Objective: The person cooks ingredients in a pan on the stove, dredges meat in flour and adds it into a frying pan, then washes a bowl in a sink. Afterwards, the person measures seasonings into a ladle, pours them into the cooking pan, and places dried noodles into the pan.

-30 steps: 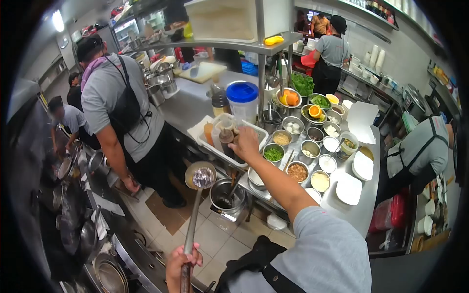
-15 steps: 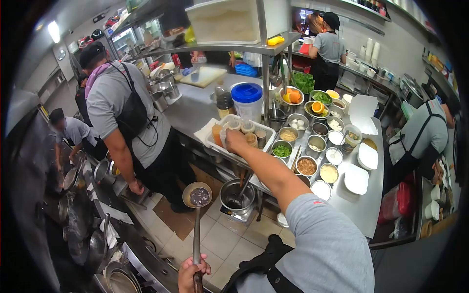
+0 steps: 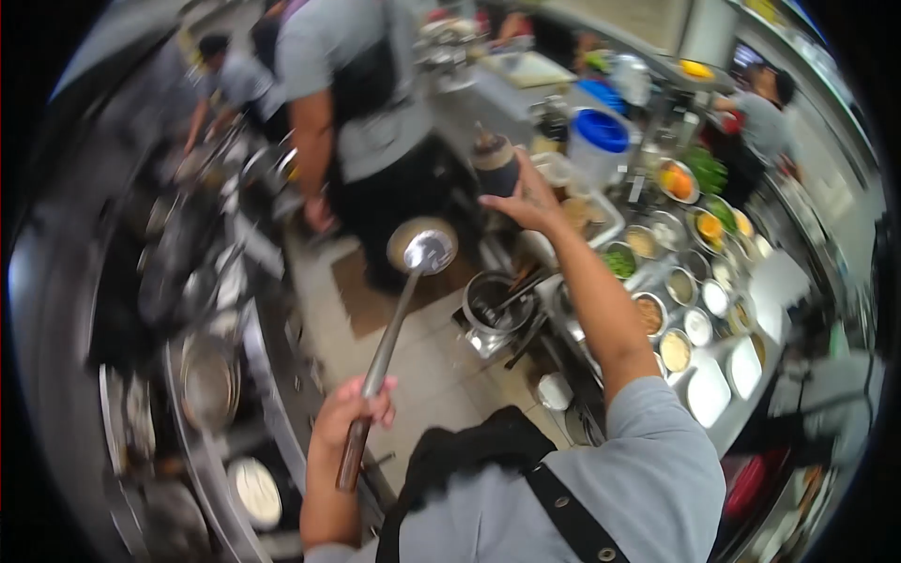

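Note:
My left hand (image 3: 352,413) is wrapped round the wooden grip of a long-handled ladle (image 3: 389,338). The ladle's bowl points away from me over the floor, with a shiny liquid in it. In my right hand (image 3: 530,199) is a squeeze bottle (image 3: 496,167) with dark contents and a nozzle pointing up, held above and to the right of the ladle bowl. Just behind that hand stands a white tray (image 3: 615,225) of other bottles and containers. Motion blurs the bottle's details.
Several small bowls, among them chopped greens (image 3: 619,260), cover the steel counter at right, beside white dishes (image 3: 709,392). A blue-lidded tub (image 3: 599,141) stands behind the tray. Below is a metal pot (image 3: 497,302). A co-worker (image 3: 361,103) stands ahead; pans and stoves line the left.
My right hand has lifted a squeeze bottle out of the tray and brought it leftward, nearer the ladle. The ladle remains in my left hand. The view has turned left and downward.

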A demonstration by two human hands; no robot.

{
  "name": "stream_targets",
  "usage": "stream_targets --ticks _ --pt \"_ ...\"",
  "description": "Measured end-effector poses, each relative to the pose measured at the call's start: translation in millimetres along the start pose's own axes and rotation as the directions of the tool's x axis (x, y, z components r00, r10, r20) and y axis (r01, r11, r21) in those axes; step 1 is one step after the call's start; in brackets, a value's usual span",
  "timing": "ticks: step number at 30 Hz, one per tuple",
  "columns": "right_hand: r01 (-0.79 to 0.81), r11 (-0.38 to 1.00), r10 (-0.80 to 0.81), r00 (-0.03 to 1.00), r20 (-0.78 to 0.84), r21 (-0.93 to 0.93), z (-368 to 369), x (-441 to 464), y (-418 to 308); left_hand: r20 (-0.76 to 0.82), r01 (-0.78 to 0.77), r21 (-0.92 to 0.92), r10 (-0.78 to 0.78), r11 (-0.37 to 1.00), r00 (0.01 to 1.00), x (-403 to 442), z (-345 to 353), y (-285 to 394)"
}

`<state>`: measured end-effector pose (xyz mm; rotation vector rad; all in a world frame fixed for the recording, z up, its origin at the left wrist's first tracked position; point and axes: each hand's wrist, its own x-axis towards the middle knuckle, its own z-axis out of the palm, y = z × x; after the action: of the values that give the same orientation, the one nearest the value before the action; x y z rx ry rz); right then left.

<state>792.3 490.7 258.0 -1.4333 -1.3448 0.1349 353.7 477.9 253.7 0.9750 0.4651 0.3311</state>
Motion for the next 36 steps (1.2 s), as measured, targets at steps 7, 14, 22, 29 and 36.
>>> stream_targets --ticks 7,14,22,29,36 --pt "0.344 0.599 0.068 0.878 0.473 -0.723 46.8 -40.9 28.8 -0.256 0.053 0.011 -0.048 0.999 0.965 -10.8 39.4 0.4" --pt "0.664 0.272 -0.096 0.739 0.667 -0.696 61.1 -43.6 34.1 -0.287 0.058 -0.03 -0.064 0.998 0.956 -11.0 46.3 -28.9" --pt "0.626 0.329 -0.089 0.766 0.637 -0.707 34.6 -42.7 26.2 -0.269 0.013 -0.051 -0.026 0.999 0.963 -9.3 67.3 -47.7" --pt "0.57 0.435 -0.064 0.792 0.607 -0.697 8.2 -44.8 28.7 -0.229 -0.008 -0.076 -0.009 0.997 0.973 -7.7 85.2 -52.8" --pt "0.392 0.671 -0.011 0.854 0.52 -0.629 -10.9 -60.8 44.3 -0.15 -0.06 -0.076 0.048 0.995 0.988 -8.3 105.1 -48.5"
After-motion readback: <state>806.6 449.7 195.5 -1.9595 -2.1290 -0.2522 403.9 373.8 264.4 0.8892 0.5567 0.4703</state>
